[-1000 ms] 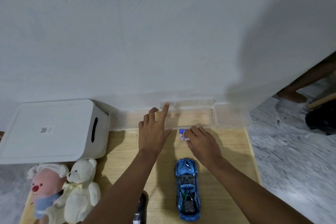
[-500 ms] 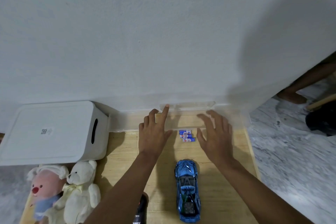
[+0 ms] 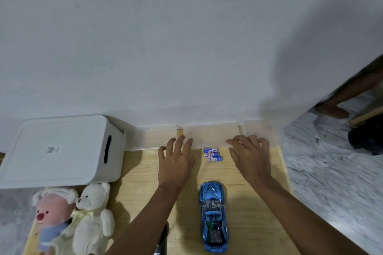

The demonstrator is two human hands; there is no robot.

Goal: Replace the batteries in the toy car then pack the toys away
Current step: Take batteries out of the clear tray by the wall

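A shiny blue toy car [image 3: 213,216] lies on the wooden board, nose pointing away from me. Three blue-and-white batteries [image 3: 213,155] lie side by side beyond it. My left hand [image 3: 176,160] rests palm down just left of the batteries, fingers spread, fingertips on the edge of a clear plastic box [image 3: 209,135] standing against the wall. My right hand [image 3: 249,154] is palm down to the right of the batteries, fingers spread, fingertips at the same box. Neither hand holds anything.
A white lidded storage bin [image 3: 60,151] lies at the left. A pink plush [image 3: 50,218] and a white teddy bear [image 3: 92,216] lie below it. A dark object [image 3: 160,243] peeks out under my left forearm. A person's leg [image 3: 339,97] stands at far right.
My right hand let go of the batteries and moved right and forward, opening onto the clear box. The clear box lid has come down flat. My left hand's fingers spread out.
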